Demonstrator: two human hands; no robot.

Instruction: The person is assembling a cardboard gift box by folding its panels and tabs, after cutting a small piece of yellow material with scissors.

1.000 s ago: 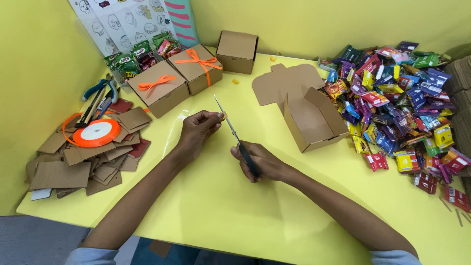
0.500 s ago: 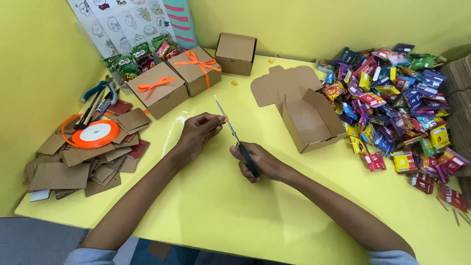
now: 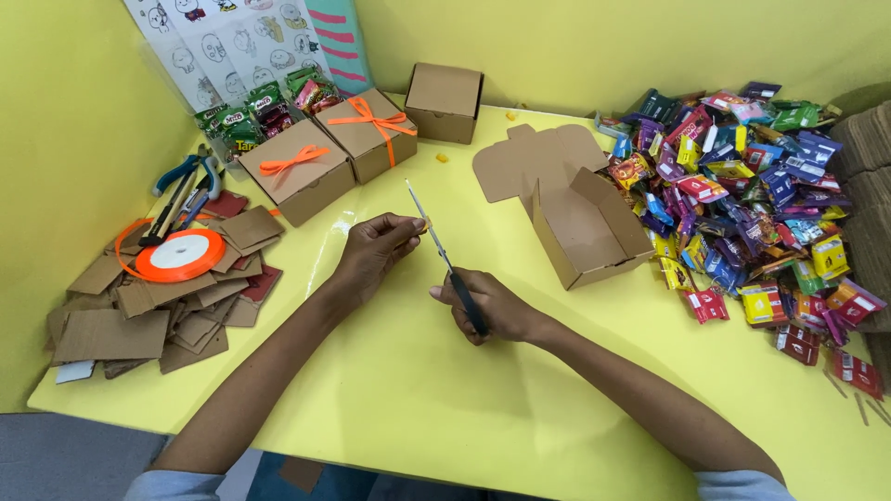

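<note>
Leftmost, a heap of cardboard scraps [image 3: 139, 311] carries an orange ribbon spool [image 3: 181, 256], with pliers [image 3: 186, 181] just behind it. Next come 2 ribbon-tied boxes [image 3: 334, 148] and 1 plain closed box [image 3: 444, 100]. At the table's [image 3: 418, 399] middle, the left hand [image 3: 376, 249] pinches a small pale piece at its fingertips, right against the scissors [image 3: 444, 255] — blades look closed, pointing away — whose black handle the right hand [image 3: 492, 306] grips in a closed fist. Farther right sits an open box [image 3: 585, 227] — then a pile of bright sweet packets [image 3: 752, 195].
</note>
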